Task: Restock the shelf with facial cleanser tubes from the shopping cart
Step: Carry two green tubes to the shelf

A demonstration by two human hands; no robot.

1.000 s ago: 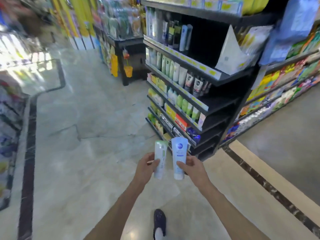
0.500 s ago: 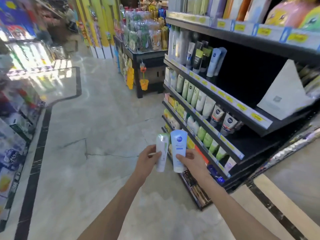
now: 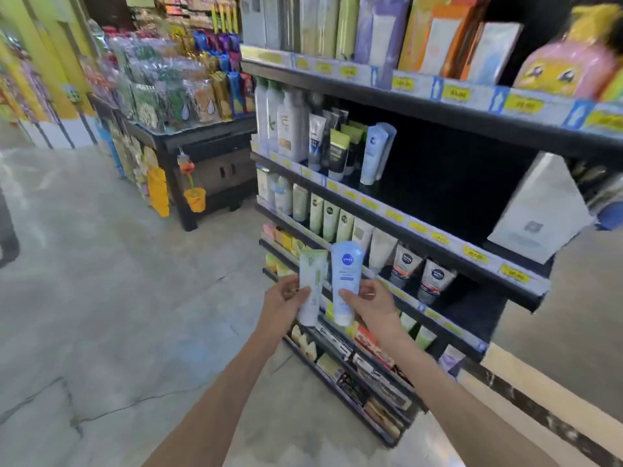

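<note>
Black shelf [image 3: 418, 230], standing tubes [image 3: 332, 220], bottles [image 3: 290, 126]

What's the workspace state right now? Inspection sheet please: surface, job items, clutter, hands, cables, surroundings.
Surface: black shelf unit; second shelf bare to the right of its tubes.
Job's things: white-green tube and blue tube, both upright, side by side, off the shelf.
Clutter: white card leaning on the second shelf's right end.
Grippers: left hand grips the white-green tube; right hand grips the blue tube.
Cables: nothing seen.
Surroundings: marble floor, cracked; snack display behind on the left; shopping cart not in view.
</note>
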